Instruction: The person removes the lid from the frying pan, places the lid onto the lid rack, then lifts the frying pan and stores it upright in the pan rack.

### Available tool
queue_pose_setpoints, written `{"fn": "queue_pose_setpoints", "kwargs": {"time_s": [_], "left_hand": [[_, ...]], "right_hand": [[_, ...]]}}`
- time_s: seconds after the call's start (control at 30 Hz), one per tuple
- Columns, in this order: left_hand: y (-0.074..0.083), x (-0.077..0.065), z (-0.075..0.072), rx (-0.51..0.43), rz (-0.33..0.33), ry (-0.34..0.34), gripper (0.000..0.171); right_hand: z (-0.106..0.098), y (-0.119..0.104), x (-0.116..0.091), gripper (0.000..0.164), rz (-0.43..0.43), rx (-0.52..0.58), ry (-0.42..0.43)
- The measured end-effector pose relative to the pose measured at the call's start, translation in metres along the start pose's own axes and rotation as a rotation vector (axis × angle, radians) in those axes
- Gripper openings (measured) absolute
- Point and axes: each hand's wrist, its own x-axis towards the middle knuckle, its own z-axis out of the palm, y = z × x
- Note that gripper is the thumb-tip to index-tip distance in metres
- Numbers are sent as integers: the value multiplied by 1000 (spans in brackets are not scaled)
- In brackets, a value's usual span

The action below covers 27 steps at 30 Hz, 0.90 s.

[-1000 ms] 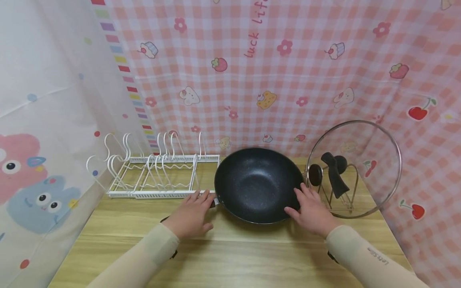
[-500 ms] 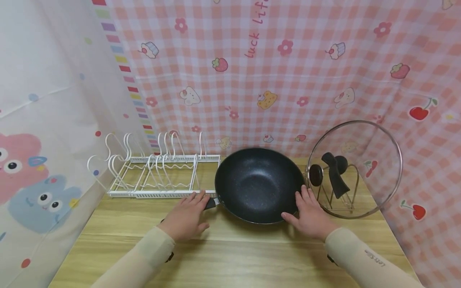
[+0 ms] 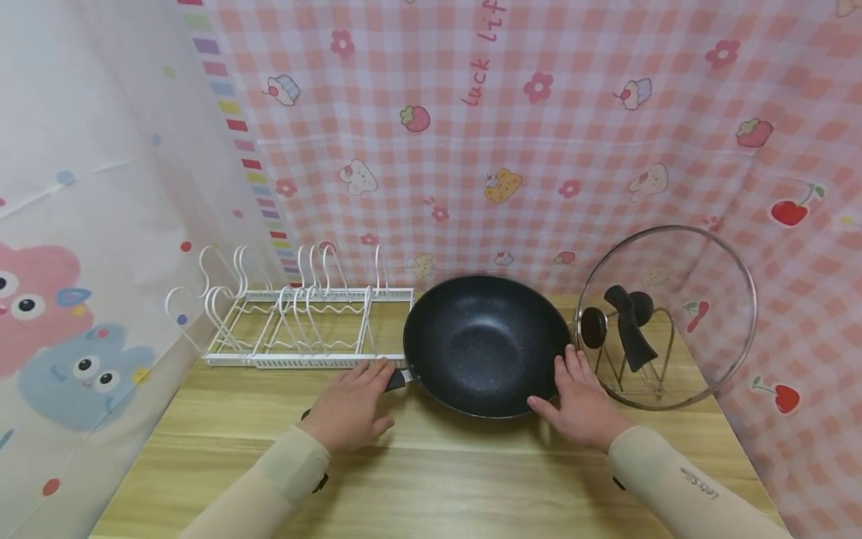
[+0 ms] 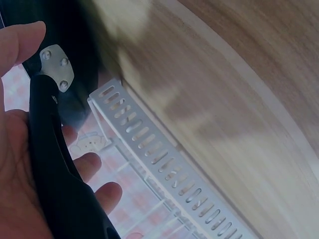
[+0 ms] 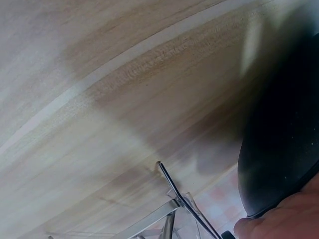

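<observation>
A black wok (image 3: 485,348) sits on the wooden table in the head view, its black handle (image 3: 397,380) pointing to the left. Over that handle lies my left hand (image 3: 352,408), fingers loosely extended and thumb apart; in the left wrist view the handle (image 4: 55,149) runs beneath the palm and the fingertips show beyond it. My right hand (image 3: 581,397) rests at the wok's right front rim, fingers straight and spread along the edge. Only part of this hand (image 5: 284,216) shows in the right wrist view, beside the wok's dark side (image 5: 279,134).
Left of the wok stands a white wire rack (image 3: 289,359) with upright loops. To the right, a large glass lid (image 3: 753,314) with a dark knob (image 3: 593,328) leans at a metal wire stand (image 3: 667,352) with a curved black piece (image 3: 631,329). Patterned cloth (image 3: 431,150) hangs behind.
My left hand has shifted slightly left, showing more of the handle. The right hand has slid a little along the rim towards me. The wok stays in place.
</observation>
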Motion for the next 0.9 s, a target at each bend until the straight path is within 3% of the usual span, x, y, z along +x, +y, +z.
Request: {"fn": "queue_pose_setpoints", "kwargs": {"time_s": [0.9], "left_hand": [[7, -7, -4, -17, 0, -25, 88]], "right_hand": [[-3, 4, 9, 103, -4, 16, -21]]}}
